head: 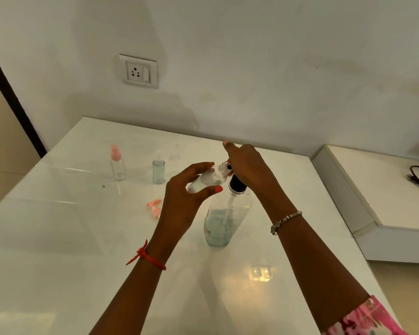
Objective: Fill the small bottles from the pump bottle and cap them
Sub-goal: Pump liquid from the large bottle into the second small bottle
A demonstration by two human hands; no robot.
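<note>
Dim, flat light is filling the room. A warm glare patch is glinting on the glossy desk, soft shadows are smudging the wall, and the frame's edges are bowing.

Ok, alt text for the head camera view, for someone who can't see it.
A left hand holds a small clear bottle tilted, mouth at the spout of a pump bottle whose black pump the right hand grips. On the white table behind stand a pink-capped spray bottle and a dropper bottle; a loose pink cap lies nearby.

Pink spray cap, black pump
</note>
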